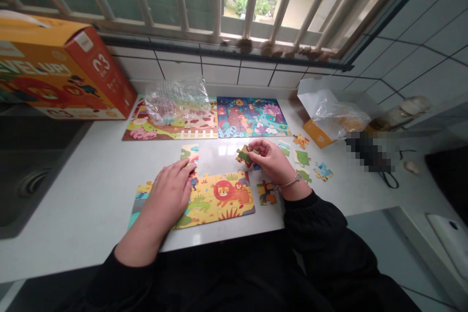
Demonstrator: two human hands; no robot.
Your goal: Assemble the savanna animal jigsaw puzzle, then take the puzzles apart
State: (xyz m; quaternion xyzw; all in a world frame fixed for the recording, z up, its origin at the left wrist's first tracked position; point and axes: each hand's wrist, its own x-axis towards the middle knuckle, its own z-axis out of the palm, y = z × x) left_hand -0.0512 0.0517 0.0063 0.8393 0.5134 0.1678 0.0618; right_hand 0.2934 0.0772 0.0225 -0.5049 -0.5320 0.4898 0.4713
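Note:
A partly joined lion puzzle [234, 195] lies on the white counter [91, 165] in front of me. Across its left side rests my left hand [173, 187], fingers stretched out and hiding some of the pieces; its fingertips touch an upright strip of pieces [189, 150]. My right hand [268, 158] pinches a puzzle piece [244, 155] with green on it, held just above the puzzle's upper right edge. Beside the lion puzzle, under my right wrist, is a loose dark-and-orange piece [266, 194]. More loose pieces [302, 158] are scattered to the right of that hand.
Two finished picture puzzles, a farm scene [164, 129] under clear plastic wrap [179, 100] and a blue night scene [254, 117], lie along the wall. An orange box [62, 68] stands at left by the sink [36, 180]. An opened carton [320, 126] sits at right.

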